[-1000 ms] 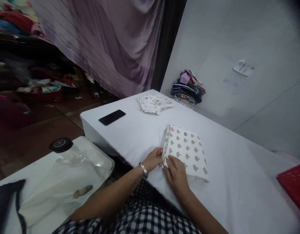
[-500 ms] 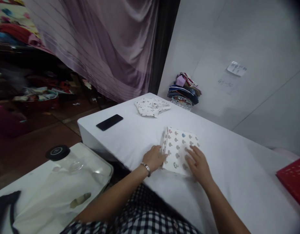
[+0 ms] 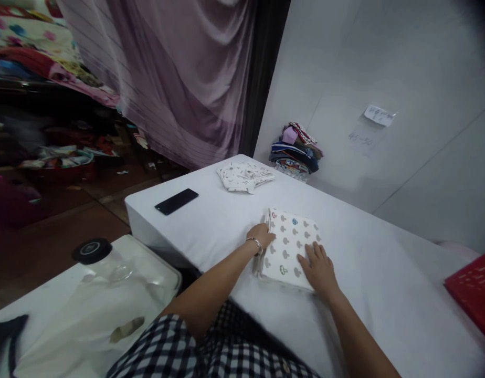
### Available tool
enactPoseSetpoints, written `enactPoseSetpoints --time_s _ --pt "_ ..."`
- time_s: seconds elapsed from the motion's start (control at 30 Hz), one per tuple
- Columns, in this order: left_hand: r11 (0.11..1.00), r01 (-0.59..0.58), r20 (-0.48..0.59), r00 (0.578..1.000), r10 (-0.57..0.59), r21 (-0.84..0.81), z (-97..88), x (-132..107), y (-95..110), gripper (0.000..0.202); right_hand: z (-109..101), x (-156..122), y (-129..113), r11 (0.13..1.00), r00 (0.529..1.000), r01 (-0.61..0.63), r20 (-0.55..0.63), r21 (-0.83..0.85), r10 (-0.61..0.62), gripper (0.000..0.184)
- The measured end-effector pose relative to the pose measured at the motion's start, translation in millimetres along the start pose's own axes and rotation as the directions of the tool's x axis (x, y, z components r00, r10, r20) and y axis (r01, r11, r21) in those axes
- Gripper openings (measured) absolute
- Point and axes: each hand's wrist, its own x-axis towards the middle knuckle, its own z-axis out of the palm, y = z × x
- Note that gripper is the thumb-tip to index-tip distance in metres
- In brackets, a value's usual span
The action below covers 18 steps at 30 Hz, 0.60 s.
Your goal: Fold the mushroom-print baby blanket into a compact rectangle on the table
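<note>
A folded white cloth [image 3: 292, 247] with a mushroom print in grey, red, blue and green lies on the white-covered table [image 3: 368, 247] in front of me. At its left edge, my left hand [image 3: 262, 236] grips the layers, thumb on top and the other fingers mostly hidden at the side. My right hand [image 3: 318, 269] rests flat with fingers spread on the cloth's right part. Farther back lies another white printed cloth [image 3: 242, 177], loosely folded, which neither hand touches.
A black phone [image 3: 176, 201] lies near the table's left edge. Folded clothes [image 3: 294, 151] are stacked by the wall. At right is a red basket [image 3: 473, 289]. A clear bottle with a black lid [image 3: 92, 250] and a white bag [image 3: 77, 320] occupy the surface at lower left.
My left hand has slid up along the cloth's left edge and closed on it. My right hand has moved slightly down, still flat on the cloth. The cloth looks flatter and squarer.
</note>
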Motion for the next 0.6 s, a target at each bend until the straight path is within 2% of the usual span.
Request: enactPoseSetpoints --time_s 0.2,0.33,0.5,0.6 --pt "0.998 0.04 0.001 0.999 -0.04 -0.039 0.4 1.1 -14.3 0.026 -1.1 -2.1 0.3 1.0 1.0 0.023 0.009 0.013 -0.023 0.055" --pt "0.998 0.029 0.009 1.0 -0.029 -0.048 -1.0 2.9 -14.0 0.028 -8.9 2.2 0.4 0.999 0.999 0.023 0.042 0.032 -0.024 0.055" --pt "0.999 0.012 -0.016 1.0 -0.013 -0.034 -1.9 13.1 -0.7 0.047 -23.1 30.2 -8.8 0.994 0.994 0.103 -0.047 0.018 -0.103 0.057" --pt "0.999 0.033 -0.058 0.998 -0.032 0.002 1.7 18.8 4.4 0.043 -20.4 51.5 -15.3 0.991 0.99 0.131 -0.051 -0.017 -0.132 0.058"
